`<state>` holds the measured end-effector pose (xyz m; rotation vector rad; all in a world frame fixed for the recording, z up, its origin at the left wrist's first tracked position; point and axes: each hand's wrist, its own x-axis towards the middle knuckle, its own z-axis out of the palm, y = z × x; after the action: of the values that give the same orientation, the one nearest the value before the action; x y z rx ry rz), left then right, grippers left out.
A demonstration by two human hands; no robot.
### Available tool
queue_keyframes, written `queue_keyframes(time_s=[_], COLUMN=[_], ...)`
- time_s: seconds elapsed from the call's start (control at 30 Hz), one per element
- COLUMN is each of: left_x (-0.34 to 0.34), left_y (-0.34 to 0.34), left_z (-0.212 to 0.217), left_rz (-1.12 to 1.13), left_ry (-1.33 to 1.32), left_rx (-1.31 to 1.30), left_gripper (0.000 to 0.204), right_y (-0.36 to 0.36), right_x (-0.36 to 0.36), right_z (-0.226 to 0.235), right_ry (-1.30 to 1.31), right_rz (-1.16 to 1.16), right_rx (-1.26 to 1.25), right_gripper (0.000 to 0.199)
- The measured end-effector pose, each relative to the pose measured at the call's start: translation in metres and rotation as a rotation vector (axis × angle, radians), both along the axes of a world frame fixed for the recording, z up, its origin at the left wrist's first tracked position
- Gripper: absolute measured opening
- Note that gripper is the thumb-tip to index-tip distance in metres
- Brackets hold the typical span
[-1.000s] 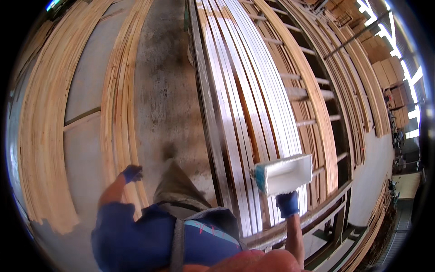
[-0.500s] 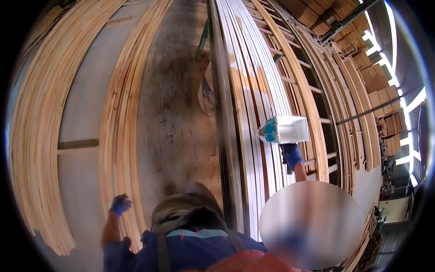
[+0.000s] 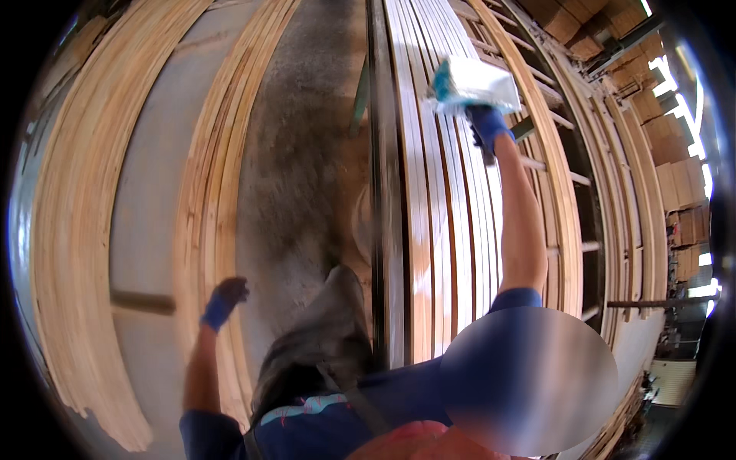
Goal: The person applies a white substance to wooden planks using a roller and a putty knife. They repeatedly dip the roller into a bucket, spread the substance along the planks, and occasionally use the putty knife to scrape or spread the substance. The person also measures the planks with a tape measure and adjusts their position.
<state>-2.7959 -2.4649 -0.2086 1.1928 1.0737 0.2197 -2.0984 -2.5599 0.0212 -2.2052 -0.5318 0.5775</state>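
Tub: white, box-shaped, with a teal end; the tub [image 3: 481, 83] is at 1 o'clock, over the white boards [image 3: 458, 184], teal end toward 9 (whether it touches them I cannot tell).
Right hand: the right hand [image 3: 489, 126], in a blue glove, is closed on the tub's near side, the arm stretched up from 5 o'clock (the exact grip is hidden).
Right sleeve: blue sleeve [image 3: 519, 298] at 4 o'clock, partly lost behind a blurred round patch.
Left hand: the left hand [image 3: 225, 301], also gloved in blue, is at 8 o'clock, holding nothing visible, fingers loosely curled. It is in line with the narrow stack [image 3: 211, 172] (contact is unclear).
White boards: side by side, running from 12–1 o'clock down to 5, where tan wood shows through the coat.
Rack: a dark rail [image 3: 392, 238] edges the white boards on their 9 o'clock side; a bare plank [image 3: 554, 161] runs along their 3 o'clock side, across rungs.
Bare wood: narrow stack and wide stack [image 3: 80, 230], both toward 9 o'clock, a grey strip between them.
Floor: dull grey floor [image 3: 303, 123] toward 11 o'clock, between narrow stack and rail.
Cartons: brown cartons [image 3: 681, 182] piled toward 2–3 o'clock.
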Motion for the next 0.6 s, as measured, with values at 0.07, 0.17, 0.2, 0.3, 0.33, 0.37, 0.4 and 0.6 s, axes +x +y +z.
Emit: queue_keyframes(time_s=[0.07,0.17,0.2,0.3,0.33,0.37,0.4,0.6], left_x=[0.018,-0.012,-0.043,-0.061,-0.070,-0.099,-0.088,-0.078], left_y=[0.021,0.019,0.021,0.007,-0.004,-0.015,-0.024,0.033], left_z=[0.015,0.025,0.018,0.042,0.045,0.034,0.040,-0.017], left_rz=[-0.018,0.094,0.101,0.232,0.242,0.199,0.261,-0.011], left_ry=[0.100,0.303,0.364,0.599,0.638,0.546,0.564,0.499], left_rx=[0.004,-0.092,-0.171,-0.368,-0.393,-0.328,-0.371,-0.416], left_gripper=[0.034,0.035,0.034,0.024,0.025,0.026,0.028,0.033], right_y=[0.079,0.162,0.177,0.215,0.216,0.211,0.200,0.086], right_x=[0.061,0.148,0.187,0.192,0.184,0.173,0.154,0.029], right_z=[-0.004,-0.022,-0.036,-0.030,-0.028,-0.033,-0.041,-0.012], right_ry=[0.032,-0.195,-0.343,-0.179,-0.116,-0.047,0.005,0.148], right_rz=[-0.003,0.080,0.123,0.065,0.061,0.059,0.063,-0.005], right_rx=[0.095,0.203,0.211,0.143,0.116,0.079,0.029,-0.145], right_gripper=[0.025,0.023,0.024,0.023,0.023,0.023,0.024,0.028])
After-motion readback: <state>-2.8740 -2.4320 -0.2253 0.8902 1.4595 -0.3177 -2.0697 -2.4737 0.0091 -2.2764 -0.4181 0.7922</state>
